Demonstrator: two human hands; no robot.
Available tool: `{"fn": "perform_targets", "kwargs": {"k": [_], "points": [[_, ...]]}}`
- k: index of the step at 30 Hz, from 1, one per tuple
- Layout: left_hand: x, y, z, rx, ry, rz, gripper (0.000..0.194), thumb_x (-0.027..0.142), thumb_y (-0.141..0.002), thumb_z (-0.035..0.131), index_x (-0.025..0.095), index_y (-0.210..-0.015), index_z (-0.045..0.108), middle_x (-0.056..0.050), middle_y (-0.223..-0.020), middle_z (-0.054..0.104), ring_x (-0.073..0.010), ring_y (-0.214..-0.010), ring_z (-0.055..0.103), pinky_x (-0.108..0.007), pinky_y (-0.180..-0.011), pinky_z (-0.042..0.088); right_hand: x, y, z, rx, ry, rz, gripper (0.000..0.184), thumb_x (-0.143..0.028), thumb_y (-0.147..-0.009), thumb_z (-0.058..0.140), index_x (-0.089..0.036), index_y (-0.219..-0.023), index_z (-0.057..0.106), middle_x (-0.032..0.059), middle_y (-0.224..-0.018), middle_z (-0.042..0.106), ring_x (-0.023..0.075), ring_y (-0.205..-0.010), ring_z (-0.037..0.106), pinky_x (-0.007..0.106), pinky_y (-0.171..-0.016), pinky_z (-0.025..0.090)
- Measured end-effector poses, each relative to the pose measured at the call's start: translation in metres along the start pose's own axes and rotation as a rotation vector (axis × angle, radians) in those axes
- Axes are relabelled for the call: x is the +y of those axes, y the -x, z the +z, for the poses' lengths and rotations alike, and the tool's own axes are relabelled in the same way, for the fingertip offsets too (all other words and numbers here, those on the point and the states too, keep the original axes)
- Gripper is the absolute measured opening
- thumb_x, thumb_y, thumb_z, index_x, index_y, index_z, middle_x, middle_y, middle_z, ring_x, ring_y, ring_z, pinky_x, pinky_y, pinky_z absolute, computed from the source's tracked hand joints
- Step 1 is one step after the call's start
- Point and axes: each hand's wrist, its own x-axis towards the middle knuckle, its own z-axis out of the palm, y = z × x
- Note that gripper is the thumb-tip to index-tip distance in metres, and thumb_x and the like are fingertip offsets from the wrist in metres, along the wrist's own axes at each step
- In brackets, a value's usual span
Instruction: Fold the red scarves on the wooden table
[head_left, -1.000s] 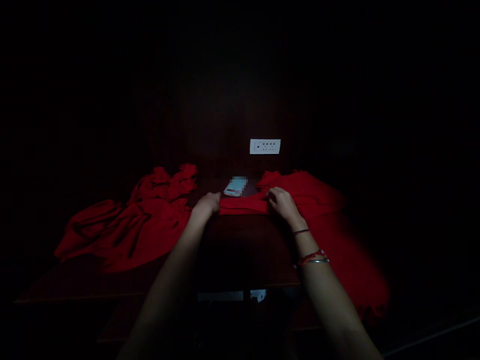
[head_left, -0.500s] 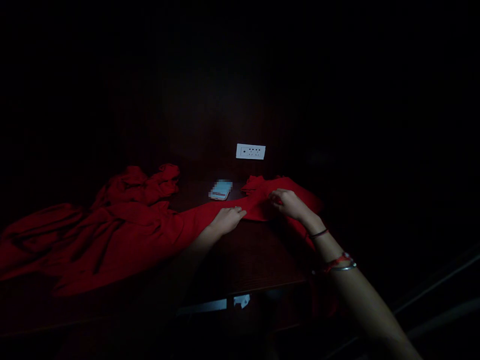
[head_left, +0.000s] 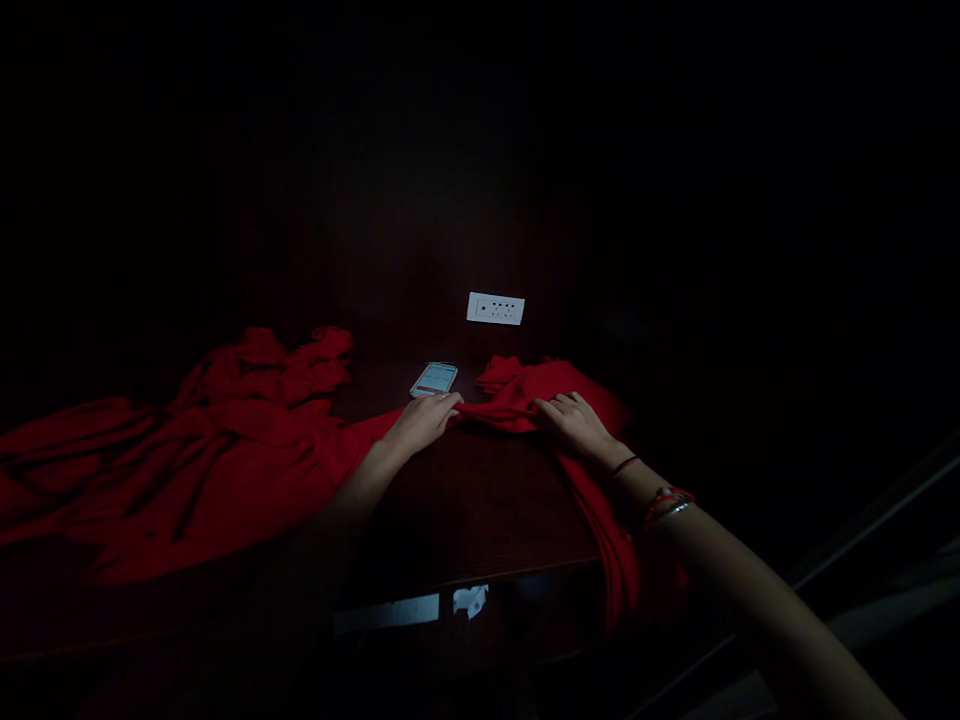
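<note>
A long red cloth (head_left: pixel 240 470) lies bunched and wrinkled across a dark table, with more folds heaped at the back left. My left hand (head_left: pixel 422 421) is closed on its edge near the middle. To the right, my right hand (head_left: pixel 574 420) grips the same cloth with curled fingers. Between the two hands the fabric is drawn into a narrow gathered strip. Past my right hand, part of the cloth hangs over the table's front edge. A lit phone (head_left: pixel 434 380) lies just behind my left hand.
A white socket plate (head_left: pixel 496 309) is on the dark wall behind the table. Below the tabletop (head_left: pixel 480 520) show a pale strip (head_left: pixel 390 612) and a crumpled whitish thing (head_left: pixel 470 600). Deep shadow hides most of the surroundings.
My left hand has moved left and slightly up, near the phone. The cloth between my hands has gone from a flat spread to a gathered strip. My right hand has lowered a little.
</note>
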Motion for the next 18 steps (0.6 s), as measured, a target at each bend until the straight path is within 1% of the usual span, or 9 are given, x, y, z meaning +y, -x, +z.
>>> {"fn": "perform_targets", "kwargs": {"k": [3, 5, 6, 7, 10, 12, 15, 18], "points": [[-0.003, 0.000, 0.001, 0.049, -0.021, -0.023, 0.022, 0.021, -0.084, 0.031, 0.019, -0.096, 0.049, -0.004, -0.092, 0.058, -0.0164, -0.084, 0.054, -0.025, -0.071, 0.040, 0.000, 0.002, 0.003, 0.089, 0.022, -0.078, 0.039, -0.031, -0.080, 0.042, -0.013, -0.114, 0.041, 0.0110, -0.102, 0.052, 0.0210, -0.091, 0.041, 0.032, -0.078, 0.024], [-0.003, -0.001, 0.001, 0.083, -0.017, -0.027, 0.024, 0.020, -0.084, 0.030, 0.019, -0.099, 0.049, -0.005, -0.094, 0.059, -0.0167, -0.085, 0.054, -0.025, -0.071, 0.040, -0.003, 0.004, 0.008, 0.128, 0.033, -0.137, 0.037, -0.030, -0.078, 0.045, -0.013, -0.111, 0.043, 0.0106, -0.106, 0.050, 0.0218, -0.094, 0.039, 0.033, -0.080, 0.024], [-0.003, -0.001, 0.000, 0.090, -0.016, -0.023, 0.024, 0.019, -0.084, 0.030, 0.019, -0.100, 0.048, -0.005, -0.094, 0.059, -0.0167, -0.085, 0.054, -0.025, -0.072, 0.040, -0.005, 0.005, 0.010, 0.146, 0.039, -0.143, 0.034, -0.029, -0.079, 0.044, -0.013, -0.109, 0.044, 0.0104, -0.106, 0.050, 0.0218, -0.095, 0.039, 0.033, -0.081, 0.024], [-0.002, -0.001, 0.000, 0.091, -0.017, -0.014, 0.025, 0.018, -0.084, 0.030, 0.019, -0.100, 0.048, -0.005, -0.095, 0.059, -0.0168, -0.085, 0.054, -0.026, -0.072, 0.040, -0.006, 0.005, 0.012, 0.165, 0.044, -0.125, 0.030, -0.027, -0.079, 0.043, -0.013, -0.106, 0.045, 0.0103, -0.104, 0.051, 0.0214, -0.094, 0.040, 0.033, -0.081, 0.024], [-0.001, 0.000, -0.002, 0.073, -0.043, 0.007, 0.027, 0.014, -0.083, 0.030, 0.019, -0.102, 0.048, -0.006, -0.094, 0.059, -0.0175, -0.086, 0.054, -0.027, -0.074, 0.040, -0.005, 0.001, 0.015, 0.208, 0.044, -0.008, 0.023, -0.020, -0.081, 0.037, -0.011, -0.099, 0.047, 0.0097, -0.093, 0.054, 0.0197, -0.086, 0.043, 0.032, -0.077, 0.026], [-0.001, 0.001, -0.002, 0.066, -0.070, 0.011, 0.030, 0.012, -0.081, 0.032, 0.018, -0.106, 0.046, -0.007, -0.097, 0.058, -0.0181, -0.088, 0.053, -0.028, -0.077, 0.039, -0.004, -0.003, 0.016, 0.214, 0.018, 0.022, 0.020, -0.017, -0.081, 0.035, -0.011, -0.096, 0.047, 0.0087, -0.085, 0.055, 0.0182, -0.078, 0.044, 0.030, -0.074, 0.028], [0.001, 0.003, 0.000, 0.062, -0.126, 0.018, 0.038, 0.007, -0.078, 0.034, 0.020, -0.113, 0.042, -0.006, -0.104, 0.053, -0.0180, -0.091, 0.052, -0.028, -0.079, 0.039, -0.003, -0.006, 0.018, 0.227, -0.058, 0.035, 0.017, -0.016, -0.081, 0.033, -0.012, -0.090, 0.046, 0.0072, -0.078, 0.055, 0.0161, -0.071, 0.044, 0.027, -0.070, 0.030], [0.004, 0.004, 0.005, 0.037, -0.195, 0.051, 0.043, 0.005, -0.077, 0.034, 0.024, -0.115, 0.040, -0.005, -0.112, 0.047, -0.0171, -0.088, 0.052, -0.029, -0.077, 0.040, -0.003, -0.006, 0.022, 0.253, -0.168, 0.112, 0.012, -0.017, -0.081, 0.033, -0.013, -0.084, 0.043, 0.0058, -0.072, 0.053, 0.0146, -0.064, 0.044, 0.025, -0.063, 0.032]]}}
